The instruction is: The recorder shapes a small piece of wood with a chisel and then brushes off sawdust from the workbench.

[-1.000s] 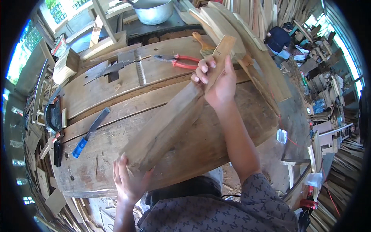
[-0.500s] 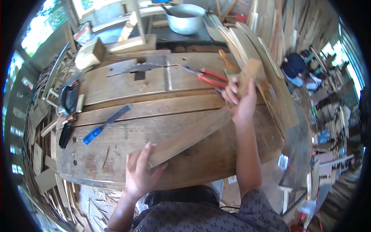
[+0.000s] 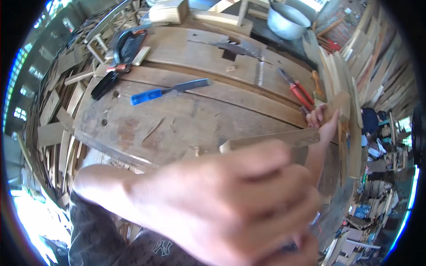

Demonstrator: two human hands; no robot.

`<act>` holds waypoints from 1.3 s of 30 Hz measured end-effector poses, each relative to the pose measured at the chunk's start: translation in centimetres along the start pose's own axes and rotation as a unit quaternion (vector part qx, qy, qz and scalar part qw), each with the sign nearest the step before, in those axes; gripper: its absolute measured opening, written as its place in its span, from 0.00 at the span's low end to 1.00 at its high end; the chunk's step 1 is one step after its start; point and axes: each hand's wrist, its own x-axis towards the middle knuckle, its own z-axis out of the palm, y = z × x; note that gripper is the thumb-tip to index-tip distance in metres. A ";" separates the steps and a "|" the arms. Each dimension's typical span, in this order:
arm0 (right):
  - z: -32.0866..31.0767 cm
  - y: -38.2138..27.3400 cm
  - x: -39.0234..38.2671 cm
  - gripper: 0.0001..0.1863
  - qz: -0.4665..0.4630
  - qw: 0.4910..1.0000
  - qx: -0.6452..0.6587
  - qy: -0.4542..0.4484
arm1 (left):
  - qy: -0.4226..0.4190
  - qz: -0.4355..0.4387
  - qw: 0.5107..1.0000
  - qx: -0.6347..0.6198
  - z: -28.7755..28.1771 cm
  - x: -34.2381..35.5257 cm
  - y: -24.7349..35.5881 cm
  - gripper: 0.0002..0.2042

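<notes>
Head view: left hand [image 3: 248,199] blurred, fingers curled; cannot tell whether it grips anything. Right hand [image 3: 327,126], at half past one from it, closed on a wooden block [image 3: 341,105]. Wooden board [image 3: 288,138] runs from right hand toward nine o'clock, beyond the left. Pliers [image 3: 301,92]: eleven o'clock of right hand.

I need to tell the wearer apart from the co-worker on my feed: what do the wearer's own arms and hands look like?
The left hand, blurred, and right hand show no gloves, and no watch or cable is visible on either arm. The left sleeve is short and dark; the shirt bears a pale outlined emblem. The right sleeve is hidden.
</notes>
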 end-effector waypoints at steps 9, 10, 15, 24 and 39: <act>2.2 -0.5 -1.6 0.32 -0.006 0.999 -0.002 -0.034 | 0.024 -0.088 0.993 -0.075 -1.3 -7.1 3.3 0.06; 2.1 -0.6 -1.7 0.32 0.005 1.000 -0.005 -0.029 | 0.027 -0.104 0.990 -0.089 -0.7 -7.1 3.9 0.06; 1.5 -1.9 -2.3 0.33 -0.006 0.996 -0.008 -0.094 | 0.052 -0.166 0.975 -0.138 -0.1 -9.5 3.9 0.06; -0.1 -1.7 -1.3 0.31 -0.022 0.995 -0.031 -0.096 | 0.098 -0.228 0.952 -0.176 -0.6 -12.5 2.7 0.06; 6.2 2.9 -5.3 0.31 0.032 0.985 -0.007 -0.168 | -0.127 -0.442 0.823 0.333 -1.6 -19.5 -8.6 0.26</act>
